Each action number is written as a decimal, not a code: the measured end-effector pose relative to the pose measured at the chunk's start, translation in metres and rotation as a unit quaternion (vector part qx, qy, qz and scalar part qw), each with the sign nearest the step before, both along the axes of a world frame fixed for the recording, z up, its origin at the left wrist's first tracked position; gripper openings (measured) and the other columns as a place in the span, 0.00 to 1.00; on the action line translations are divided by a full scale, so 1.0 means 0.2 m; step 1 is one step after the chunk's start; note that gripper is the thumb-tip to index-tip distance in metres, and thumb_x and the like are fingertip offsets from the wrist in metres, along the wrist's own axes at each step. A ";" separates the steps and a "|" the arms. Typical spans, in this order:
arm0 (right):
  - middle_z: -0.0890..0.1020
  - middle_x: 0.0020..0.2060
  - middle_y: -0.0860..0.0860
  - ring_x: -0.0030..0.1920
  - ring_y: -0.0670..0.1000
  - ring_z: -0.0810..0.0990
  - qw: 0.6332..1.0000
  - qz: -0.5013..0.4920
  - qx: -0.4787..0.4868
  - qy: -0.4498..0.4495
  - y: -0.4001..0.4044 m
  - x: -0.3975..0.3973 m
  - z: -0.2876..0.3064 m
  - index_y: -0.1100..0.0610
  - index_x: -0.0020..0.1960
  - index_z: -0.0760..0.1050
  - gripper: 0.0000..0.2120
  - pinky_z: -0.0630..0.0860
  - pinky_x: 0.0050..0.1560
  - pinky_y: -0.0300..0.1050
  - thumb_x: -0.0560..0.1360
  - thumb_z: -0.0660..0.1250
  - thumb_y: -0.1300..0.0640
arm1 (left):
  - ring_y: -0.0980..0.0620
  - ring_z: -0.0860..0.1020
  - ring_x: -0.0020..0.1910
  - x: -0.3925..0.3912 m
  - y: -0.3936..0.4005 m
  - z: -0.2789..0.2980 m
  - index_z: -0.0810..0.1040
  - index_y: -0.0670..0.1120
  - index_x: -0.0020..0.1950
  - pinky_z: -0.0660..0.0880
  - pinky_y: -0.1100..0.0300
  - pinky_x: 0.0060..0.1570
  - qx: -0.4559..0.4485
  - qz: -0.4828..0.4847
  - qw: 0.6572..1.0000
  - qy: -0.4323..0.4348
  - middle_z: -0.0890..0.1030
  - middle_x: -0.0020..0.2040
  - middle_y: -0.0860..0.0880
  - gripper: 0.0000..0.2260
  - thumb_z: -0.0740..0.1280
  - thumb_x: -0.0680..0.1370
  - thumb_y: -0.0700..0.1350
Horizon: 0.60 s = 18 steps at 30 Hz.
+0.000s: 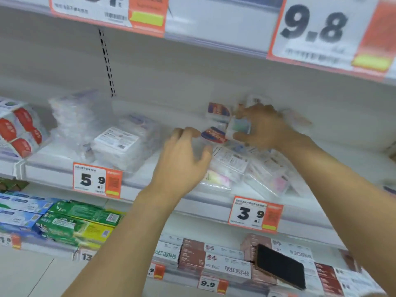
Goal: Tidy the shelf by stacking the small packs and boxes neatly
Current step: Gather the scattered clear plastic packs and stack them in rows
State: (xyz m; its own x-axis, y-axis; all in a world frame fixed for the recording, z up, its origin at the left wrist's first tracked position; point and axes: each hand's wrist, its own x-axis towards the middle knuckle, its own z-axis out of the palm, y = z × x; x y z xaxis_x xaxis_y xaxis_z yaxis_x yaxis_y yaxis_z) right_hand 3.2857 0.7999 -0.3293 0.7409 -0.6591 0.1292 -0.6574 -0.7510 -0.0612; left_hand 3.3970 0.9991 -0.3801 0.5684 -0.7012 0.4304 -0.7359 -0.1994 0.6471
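Observation:
My right hand (264,127) reaches onto the middle shelf (150,183) and grips a small white pack (239,127) at the back. Left of it stands a low stack of small packs with red and purple labels (215,123). My left hand (184,157) hovers just left of that stack, fingers relaxed and slightly curled, its fingertips close to the lowest red-labelled pack (213,136). Below both hands lie several clear flat packs (242,170) in a loose heap. The view is blurred by motion.
Left on the same shelf sit clear boxed packs (120,144) and red-and-white packs (20,129). Price tags 5.9 (96,181) and 3.9 (255,214) hang on the shelf edge. A black phone (280,265) lies on brown boxes (192,256) on the lower shelf.

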 end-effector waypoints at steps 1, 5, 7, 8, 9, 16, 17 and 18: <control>0.74 0.65 0.57 0.66 0.61 0.71 1.000 0.005 0.019 -0.012 -0.03 -0.06 -0.02 0.47 0.68 0.74 0.28 0.69 0.67 0.57 0.70 0.72 0.40 | 0.45 0.73 0.60 -0.03 -0.05 -0.01 0.75 0.48 0.62 0.70 0.55 0.59 0.033 -0.016 0.999 0.005 0.75 0.60 0.46 0.22 0.63 0.73 0.58; 0.74 0.64 0.57 0.65 0.58 0.71 0.993 0.037 0.030 -0.104 -0.12 -0.17 -0.06 0.51 0.67 0.75 0.26 0.66 0.68 0.51 0.71 0.75 0.47 | 0.46 0.74 0.58 -0.05 -0.26 0.00 0.77 0.53 0.59 0.72 0.51 0.60 0.033 -0.039 0.994 0.099 0.76 0.56 0.48 0.21 0.62 0.71 0.61; 0.75 0.63 0.57 0.65 0.58 0.71 0.990 0.068 0.021 -0.120 -0.15 -0.16 -0.07 0.53 0.67 0.75 0.26 0.67 0.67 0.50 0.72 0.74 0.48 | 0.46 0.75 0.60 0.02 -0.37 0.01 0.77 0.50 0.61 0.71 0.59 0.57 0.055 0.002 0.984 0.172 0.77 0.59 0.47 0.19 0.65 0.74 0.58; 0.76 0.62 0.56 0.64 0.57 0.72 0.986 0.093 0.018 -0.136 -0.16 -0.13 -0.06 0.54 0.66 0.75 0.25 0.68 0.66 0.49 0.72 0.74 0.49 | 0.47 0.75 0.62 0.07 -0.42 0.00 0.75 0.48 0.64 0.68 0.62 0.54 0.073 0.028 0.977 0.198 0.77 0.62 0.47 0.21 0.66 0.76 0.57; 0.77 0.60 0.55 0.62 0.55 0.74 0.981 0.118 0.014 -0.151 -0.17 -0.09 -0.05 0.55 0.65 0.75 0.23 0.69 0.64 0.48 0.73 0.73 0.49 | 0.47 0.74 0.63 0.11 -0.45 -0.02 0.73 0.46 0.67 0.68 0.62 0.54 0.087 0.044 0.972 0.215 0.76 0.64 0.46 0.23 0.66 0.76 0.57; 0.78 0.60 0.54 0.58 0.54 0.76 0.988 0.148 0.052 -0.007 -0.21 0.37 0.01 0.54 0.66 0.74 0.19 0.69 0.54 0.43 0.77 0.68 0.51 | 0.46 0.78 0.49 0.23 -0.51 -0.09 0.79 0.44 0.48 0.73 0.59 0.50 0.138 0.055 0.975 0.167 0.82 0.49 0.46 0.14 0.73 0.72 0.53; 0.76 0.62 0.55 0.59 0.55 0.76 0.988 0.141 0.063 0.000 -0.23 0.43 0.00 0.53 0.69 0.71 0.22 0.69 0.55 0.43 0.77 0.68 0.51 | 0.47 0.78 0.48 0.23 -0.50 -0.09 0.78 0.43 0.47 0.74 0.57 0.51 0.129 0.051 0.975 0.174 0.81 0.47 0.46 0.14 0.74 0.72 0.52; 0.74 0.64 0.55 0.61 0.55 0.75 0.989 0.130 0.073 0.019 -0.25 0.48 -0.01 0.52 0.73 0.67 0.26 0.69 0.56 0.43 0.77 0.68 0.51 | 0.46 0.78 0.49 0.24 -0.50 -0.09 0.79 0.42 0.49 0.76 0.55 0.53 0.116 0.047 0.974 0.191 0.81 0.48 0.46 0.15 0.76 0.70 0.51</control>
State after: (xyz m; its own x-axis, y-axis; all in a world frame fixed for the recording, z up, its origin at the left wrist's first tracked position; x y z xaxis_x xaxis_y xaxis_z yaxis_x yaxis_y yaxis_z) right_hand 3.3818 0.7504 -0.3304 0.8903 -0.4550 0.0154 -0.4471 -0.8802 -0.1594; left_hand 3.4452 0.8994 -0.3980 0.7220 -0.6918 0.0107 -0.4214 -0.4274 0.7999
